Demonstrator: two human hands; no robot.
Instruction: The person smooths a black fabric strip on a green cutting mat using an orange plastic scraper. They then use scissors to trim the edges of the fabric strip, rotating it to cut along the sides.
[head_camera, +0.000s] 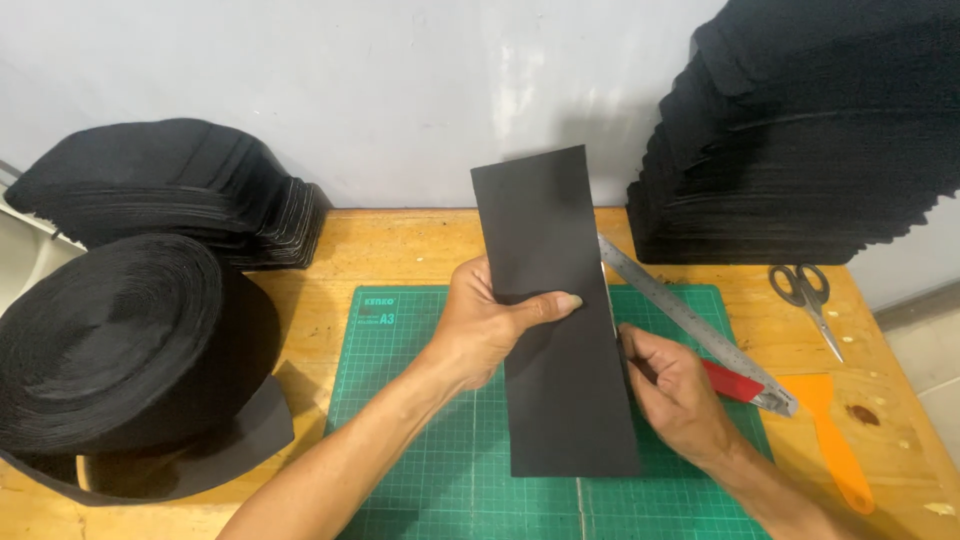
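My left hand (490, 325) grips a long black rectangular sheet (560, 400) by its left edge, thumb across the front, tilting it up off the green cutting mat (420, 420). At the sheet's right edge, my right hand (675, 390) is closed on a red-handled cutter (735, 382) whose tip meets that edge. A steel ruler (680, 310) lies diagonally on the mat just right of the sheet, running under my right hand's far side.
A tall stack of black sheets (800, 140) stands at the back right, another stack (180, 190) at the back left. A big black roll (120, 350) sits at the left. Scissors (808, 295) and an orange scraper (835, 440) lie on the wooden table (390, 250).
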